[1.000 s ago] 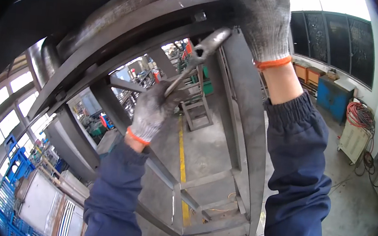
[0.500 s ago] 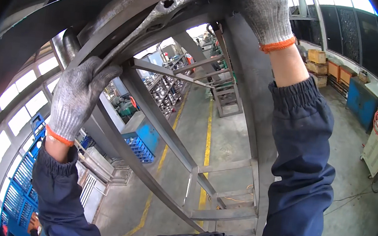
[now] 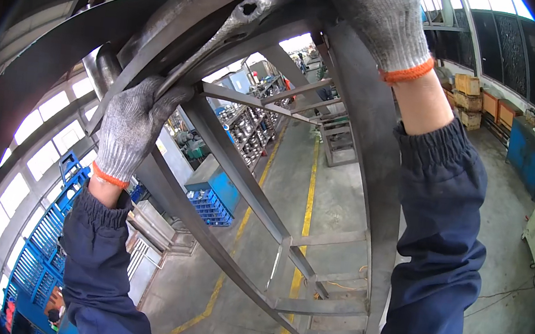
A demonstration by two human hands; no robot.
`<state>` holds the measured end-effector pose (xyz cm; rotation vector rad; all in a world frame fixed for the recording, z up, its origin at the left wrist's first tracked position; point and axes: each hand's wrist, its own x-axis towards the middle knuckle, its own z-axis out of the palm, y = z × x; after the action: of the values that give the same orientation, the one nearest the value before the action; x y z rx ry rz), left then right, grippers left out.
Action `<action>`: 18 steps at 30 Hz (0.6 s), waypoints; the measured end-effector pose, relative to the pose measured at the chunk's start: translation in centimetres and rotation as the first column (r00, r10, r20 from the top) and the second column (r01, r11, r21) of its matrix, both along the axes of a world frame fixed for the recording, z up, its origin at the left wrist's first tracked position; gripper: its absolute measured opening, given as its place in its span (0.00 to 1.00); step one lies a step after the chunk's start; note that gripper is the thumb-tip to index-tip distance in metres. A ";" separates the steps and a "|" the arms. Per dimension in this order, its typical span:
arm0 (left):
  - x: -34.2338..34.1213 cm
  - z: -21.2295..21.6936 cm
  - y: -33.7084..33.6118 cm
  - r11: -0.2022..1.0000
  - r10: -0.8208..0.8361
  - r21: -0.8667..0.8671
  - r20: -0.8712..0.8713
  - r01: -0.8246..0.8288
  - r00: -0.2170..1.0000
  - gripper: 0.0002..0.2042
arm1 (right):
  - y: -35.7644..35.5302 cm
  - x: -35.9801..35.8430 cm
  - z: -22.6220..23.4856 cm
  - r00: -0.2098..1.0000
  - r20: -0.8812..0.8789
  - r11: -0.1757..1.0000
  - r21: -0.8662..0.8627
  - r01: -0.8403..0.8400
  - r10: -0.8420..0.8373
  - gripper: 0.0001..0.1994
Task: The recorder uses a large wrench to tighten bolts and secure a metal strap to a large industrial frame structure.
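Note:
My left hand (image 3: 136,114), in a grey knit glove with an orange cuff, is closed round the lower handle of a long steel wrench (image 3: 212,42). The wrench slants up and right, and its wider head with a dark hole lies against the underside of a curved steel beam (image 3: 185,18). My right hand (image 3: 387,23), gloved alike, reaches up beside the frame at the top edge. Its fingers are lost in shadow and beyond the picture, so what they touch is hidden.
Around me stands a welded steel frame with slanted bars (image 3: 234,170) and a wide upright plate (image 3: 378,107). Below is a grey floor with yellow lines (image 3: 310,204). Blue crates (image 3: 208,208), a blue cabinet (image 3: 529,155), wooden boxes (image 3: 468,93) and racks of parts (image 3: 249,123) stand farther off.
The whole scene has shifted slightly right and down in the picture as the view turned. My left hand keeps its hold on the wrench, and my right arm stays raised.

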<state>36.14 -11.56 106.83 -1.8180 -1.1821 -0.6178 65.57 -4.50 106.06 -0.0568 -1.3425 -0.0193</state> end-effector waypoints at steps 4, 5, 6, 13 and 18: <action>0.0 0.2 0.3 0.996 -0.060 -0.061 0.008 0.060 0.998 0.19 | -1.0 -0.2 -0.1 0.998 0.003 0.991 -0.123 -0.060 0.061 0.16; 0.1 0.3 0.5 0.992 -0.084 -0.088 0.011 0.085 0.996 0.20 | -0.8 -0.4 0.0 0.998 -0.003 0.989 -0.133 -0.067 0.067 0.15; -0.5 0.0 0.9 0.993 -0.100 -0.062 0.016 0.101 0.995 0.19 | -0.8 -0.8 0.0 0.997 -0.011 0.987 -0.141 -0.080 0.079 0.15; -1.0 0.2 2.5 0.990 -0.143 -0.017 -0.053 0.142 0.988 0.20 | -0.1 -1.5 -0.3 0.968 -0.070 0.968 -0.057 -0.243 0.239 0.12; 0.5 -0.3 4.2 0.988 -0.008 -0.147 0.196 0.038 0.981 0.22 | 0.7 -1.6 -0.2 0.933 -0.044 0.933 0.073 -0.352 0.356 0.13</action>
<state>36.63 -7.37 106.56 -1.9341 -1.3709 -0.7512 64.00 -3.84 105.84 0.2388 -1.2782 0.2438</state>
